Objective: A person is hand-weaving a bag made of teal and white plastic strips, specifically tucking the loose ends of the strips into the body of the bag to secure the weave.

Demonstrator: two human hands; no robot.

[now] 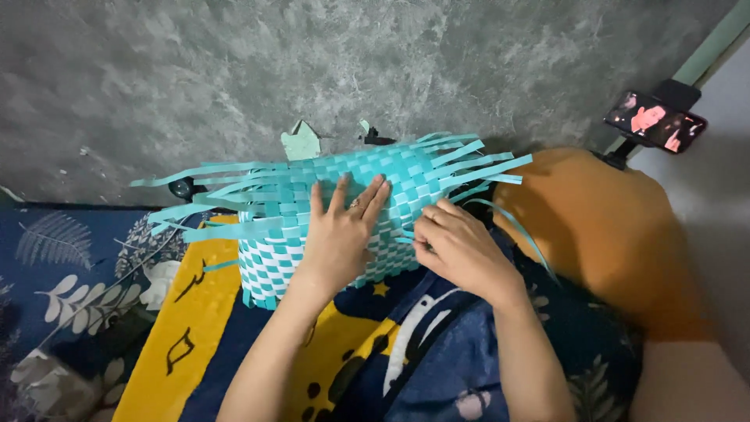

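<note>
A half-woven basket (273,258) of teal and white plastic strips lies on its side on my lap, with loose strip ends fanning out to the left and right. My left hand (340,234) rests flat on the woven wall, fingers spread. My right hand (457,246) is curled at the basket's right side, pinching a thin teal strip (516,227) that trails off to the right over my leg.
A phone (655,121) on a stand shows a video at the upper right. A grey mottled wall (312,70) is behind. Blue leaf-patterned bedding (70,289) and a yellow-blue cloth (180,336) lie beneath. My orange-clad knee (601,227) is at right.
</note>
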